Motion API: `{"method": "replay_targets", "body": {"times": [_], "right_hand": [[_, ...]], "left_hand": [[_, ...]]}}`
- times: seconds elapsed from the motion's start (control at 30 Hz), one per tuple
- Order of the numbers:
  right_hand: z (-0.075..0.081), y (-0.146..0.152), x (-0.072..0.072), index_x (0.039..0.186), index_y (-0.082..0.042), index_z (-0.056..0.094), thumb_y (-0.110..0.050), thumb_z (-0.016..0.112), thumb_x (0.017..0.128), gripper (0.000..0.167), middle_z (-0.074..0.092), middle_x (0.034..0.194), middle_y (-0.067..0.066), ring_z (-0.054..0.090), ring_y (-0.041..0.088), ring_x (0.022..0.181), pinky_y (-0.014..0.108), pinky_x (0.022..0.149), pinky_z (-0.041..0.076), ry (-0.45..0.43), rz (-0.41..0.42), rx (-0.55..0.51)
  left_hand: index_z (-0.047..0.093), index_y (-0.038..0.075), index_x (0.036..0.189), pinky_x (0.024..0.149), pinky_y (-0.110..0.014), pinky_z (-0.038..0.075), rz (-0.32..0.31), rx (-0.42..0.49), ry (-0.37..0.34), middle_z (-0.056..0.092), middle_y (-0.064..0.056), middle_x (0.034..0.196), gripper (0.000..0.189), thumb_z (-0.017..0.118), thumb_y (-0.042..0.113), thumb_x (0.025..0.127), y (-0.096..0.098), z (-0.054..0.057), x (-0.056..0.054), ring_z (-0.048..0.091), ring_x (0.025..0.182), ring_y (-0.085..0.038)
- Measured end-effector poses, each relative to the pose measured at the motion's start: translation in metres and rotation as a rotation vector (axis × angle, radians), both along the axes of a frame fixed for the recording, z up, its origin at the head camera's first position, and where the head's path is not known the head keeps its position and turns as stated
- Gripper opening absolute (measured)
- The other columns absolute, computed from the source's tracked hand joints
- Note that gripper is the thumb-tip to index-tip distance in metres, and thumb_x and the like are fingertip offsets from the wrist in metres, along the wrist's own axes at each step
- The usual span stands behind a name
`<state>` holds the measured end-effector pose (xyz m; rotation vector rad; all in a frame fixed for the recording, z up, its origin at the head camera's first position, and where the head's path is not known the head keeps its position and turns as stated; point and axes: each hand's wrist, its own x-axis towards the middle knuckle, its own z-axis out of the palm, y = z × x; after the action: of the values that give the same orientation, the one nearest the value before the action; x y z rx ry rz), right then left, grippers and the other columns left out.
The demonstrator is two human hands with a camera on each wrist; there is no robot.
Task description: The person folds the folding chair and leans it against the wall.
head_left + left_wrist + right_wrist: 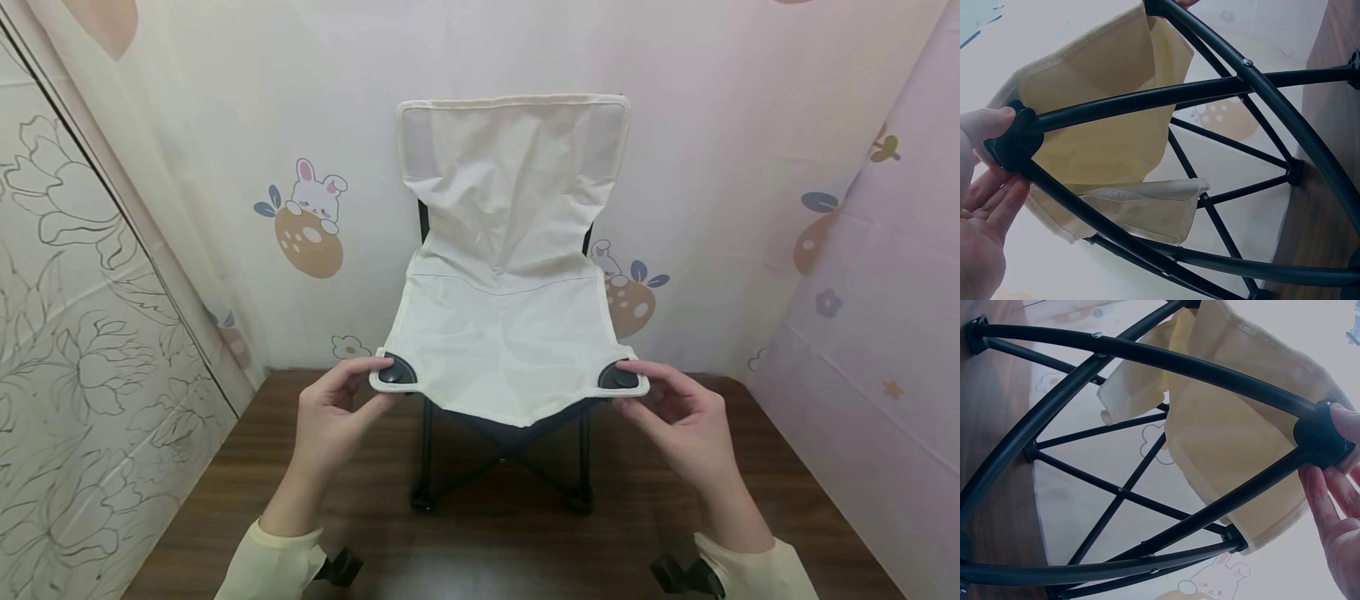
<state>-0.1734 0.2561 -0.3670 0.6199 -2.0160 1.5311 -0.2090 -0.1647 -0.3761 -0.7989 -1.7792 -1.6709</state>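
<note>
A folding chair with a cream fabric seat (502, 333) and backrest (510, 150) stands unfolded on the wooden table, facing me. Its black tube legs (426, 450) cross beneath the seat. At the seat's front left corner my left hand (333, 412) pinches the black corner piece (396, 371), fingers above and thumb below. My right hand (682, 421) grips the matching front right corner piece (618, 375) the same way. From beneath, the left wrist view shows the plastic joint (1016, 137) between thumb and fingers; the right wrist view shows the other joint (1322, 434).
The dark wooden table (502, 550) reaches out on both sides of the chair. Behind it hangs a pale curtain (720, 167) printed with rabbits and carrots. A flower-patterned panel (90, 333) stands on the left and another printed cloth (885, 292) on the right.
</note>
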Motion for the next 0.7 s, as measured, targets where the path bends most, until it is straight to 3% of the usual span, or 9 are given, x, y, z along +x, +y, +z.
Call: {"method": "replay_targets", "body": {"times": [0.4,0.7], "right_hand": [[0.0007,-0.0007,-0.0021,0.133,0.008,0.071,0.023,0.077,0.087,0.049,0.077,0.128,0.0,0.076,0.011,0.112,0.023,0.095,0.059,0.0,-0.003,0.005],[0.001,-0.0014,-0.0032,0.133,0.011,0.07,0.025,0.076,0.087,0.049,0.077,0.129,0.002,0.076,0.012,0.113,0.024,0.095,0.06,0.006,0.045,-0.033]], "left_hand": [[0.075,-0.009,0.118,0.097,-0.029,0.062,-0.009,0.011,0.001,0.077,-0.015,0.119,0.043,0.079,-0.029,0.08,0.0014,0.0014,-0.0013,0.077,0.112,-0.018],[0.074,-0.012,0.118,0.097,-0.029,0.062,-0.03,0.031,0.004,0.078,-0.013,0.117,0.043,0.078,-0.03,0.08,0.0028,0.003,-0.0014,0.077,0.11,-0.017]]}}
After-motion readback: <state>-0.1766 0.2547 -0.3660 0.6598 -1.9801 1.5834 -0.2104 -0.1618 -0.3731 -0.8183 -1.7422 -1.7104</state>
